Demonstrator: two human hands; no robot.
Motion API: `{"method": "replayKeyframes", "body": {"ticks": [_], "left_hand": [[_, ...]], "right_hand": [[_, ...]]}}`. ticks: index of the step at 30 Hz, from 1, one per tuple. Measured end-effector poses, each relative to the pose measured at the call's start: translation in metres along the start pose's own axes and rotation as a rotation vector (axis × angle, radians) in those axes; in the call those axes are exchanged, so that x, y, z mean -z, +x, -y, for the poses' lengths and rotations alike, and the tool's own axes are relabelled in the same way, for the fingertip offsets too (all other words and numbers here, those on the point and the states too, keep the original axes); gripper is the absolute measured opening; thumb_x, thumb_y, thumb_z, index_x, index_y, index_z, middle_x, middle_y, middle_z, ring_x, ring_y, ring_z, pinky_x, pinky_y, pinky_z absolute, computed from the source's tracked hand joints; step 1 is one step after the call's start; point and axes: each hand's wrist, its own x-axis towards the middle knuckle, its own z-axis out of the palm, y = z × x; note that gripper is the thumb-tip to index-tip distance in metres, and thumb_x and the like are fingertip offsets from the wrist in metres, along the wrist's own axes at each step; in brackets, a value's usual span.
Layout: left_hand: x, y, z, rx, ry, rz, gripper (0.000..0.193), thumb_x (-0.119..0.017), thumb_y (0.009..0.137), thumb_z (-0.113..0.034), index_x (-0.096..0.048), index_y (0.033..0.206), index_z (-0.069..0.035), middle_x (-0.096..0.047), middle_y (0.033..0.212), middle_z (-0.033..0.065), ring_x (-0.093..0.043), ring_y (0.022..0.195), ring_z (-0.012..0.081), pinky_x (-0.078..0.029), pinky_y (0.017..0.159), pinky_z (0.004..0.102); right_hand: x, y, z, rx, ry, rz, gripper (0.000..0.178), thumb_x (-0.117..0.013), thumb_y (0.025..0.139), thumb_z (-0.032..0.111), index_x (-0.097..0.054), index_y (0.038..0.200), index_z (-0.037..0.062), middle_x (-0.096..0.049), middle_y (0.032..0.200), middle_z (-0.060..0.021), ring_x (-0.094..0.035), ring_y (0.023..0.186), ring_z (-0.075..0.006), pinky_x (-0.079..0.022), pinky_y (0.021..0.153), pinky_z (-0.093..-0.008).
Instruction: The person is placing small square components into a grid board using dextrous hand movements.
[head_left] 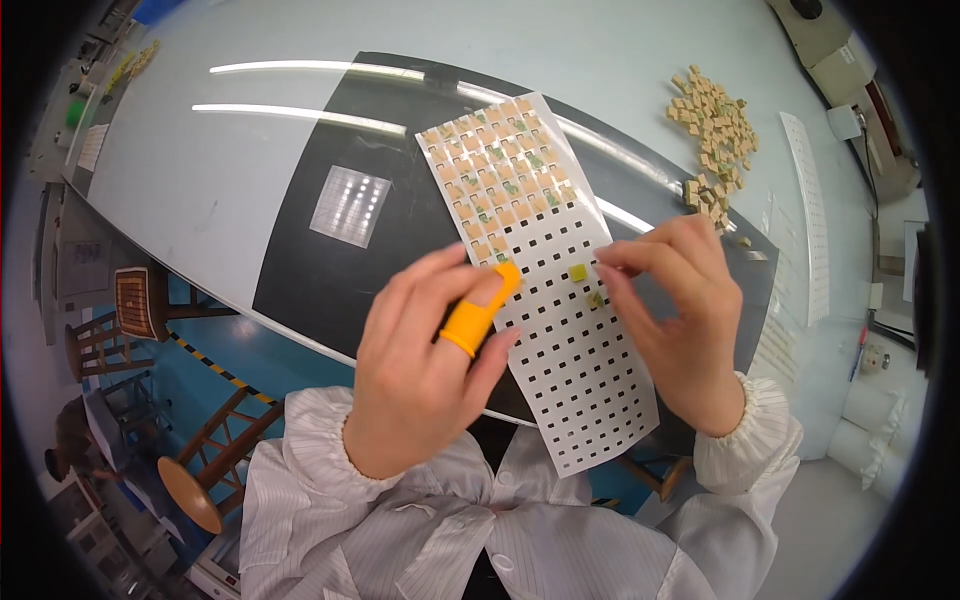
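A long white sheet (560,340) with rows of small black squares lies at a slant in front of me. Small tan square pieces (500,165), some with green marks, cover its far part. My left hand (420,345) is over the sheet's left edge, fingers apart. An orange finger cot (480,312) covers its index finger, whose tip is at the lowest row of pieces. My right hand (685,310) hovers at the right edge, thumb and index tips together; anything between them is too small to make out. Beside those fingertips are a yellow-green cube (577,272) and a tan-green cube (596,299).
A heap of small tan cubes (710,125) sits on the pale table at the far right. Left of the sheet, a clear gridded square (350,206) lies on a black mat (400,170). Wooden stools (205,490) stand on the blue floor at left. White strips (805,210) lie farther right.
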Motion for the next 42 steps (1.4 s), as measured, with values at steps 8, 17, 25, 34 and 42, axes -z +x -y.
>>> {"method": "replayKeyframes", "body": {"ticks": [8, 17, 25, 34, 42], "left_hand": [[-0.012, 0.002, 0.014, 0.066, 0.07, 0.045, 0.054, -0.086, 0.065, -0.016, -0.065, 0.113, 0.0, -0.062, 0.116, 0.0129, -0.057, 0.115, 0.0337, -0.046, 0.093, 0.0423], [-0.019, -0.002, 0.01, 0.073, 0.039, -0.021, 0.046, -0.081, 0.072, -0.023, -0.068, 0.109, 0.002, -0.061, 0.107, 0.0113, -0.058, 0.11, 0.0327, -0.048, 0.092, 0.0485], [-0.019, -0.003, 0.01, 0.072, 0.032, -0.033, 0.042, -0.081, 0.072, -0.025, -0.068, 0.101, 0.001, -0.061, 0.106, 0.0105, -0.059, 0.107, 0.0321, -0.048, 0.091, 0.0502], [-0.019, -0.002, 0.01, 0.083, 0.029, -0.027, 0.043, -0.082, 0.071, -0.026, -0.068, 0.1, 0.002, -0.061, 0.105, 0.0104, -0.059, 0.107, 0.0323, -0.047, 0.091, 0.0504], [-0.02, -0.002, 0.01, 0.096, 0.014, -0.029, 0.041, -0.082, 0.071, -0.023, -0.068, 0.1, 0.002, -0.061, 0.105, 0.0104, -0.058, 0.108, 0.0326, -0.046, 0.091, 0.0493]], "right_hand": [[-0.027, -0.002, 0.02, -0.057, 0.005, 0.122, 0.024, -0.08, 0.066, 0.001, -0.072, 0.088, 0.0073, -0.061, 0.079, -0.0028, -0.052, 0.079, -0.0219, -0.043, 0.072, -0.0331], [-0.032, -0.004, 0.031, -0.124, -0.071, 0.104, 0.027, -0.082, 0.063, 0.001, -0.072, 0.087, 0.0077, -0.061, 0.079, -0.0016, -0.052, 0.079, -0.0208, -0.04, 0.072, -0.0319], [-0.034, -0.009, 0.03, -0.102, -0.077, 0.096, 0.024, -0.081, 0.064, 0.007, -0.069, 0.085, 0.0057, -0.059, 0.078, -0.0029, -0.053, 0.078, -0.0232, -0.039, 0.073, -0.0356], [-0.033, -0.005, 0.032, -0.149, -0.074, 0.106, 0.023, -0.083, 0.062, 0.004, -0.07, 0.082, 0.0069, -0.058, 0.076, -0.0022, -0.052, 0.077, -0.0214, -0.039, 0.071, -0.0336], [-0.025, 0.0, 0.031, -0.194, -0.033, 0.154, 0.021, -0.081, 0.064, -0.001, -0.069, 0.079, 0.0067, -0.057, 0.074, -0.003, -0.051, 0.076, -0.0197, -0.039, 0.071, -0.0309]]}}
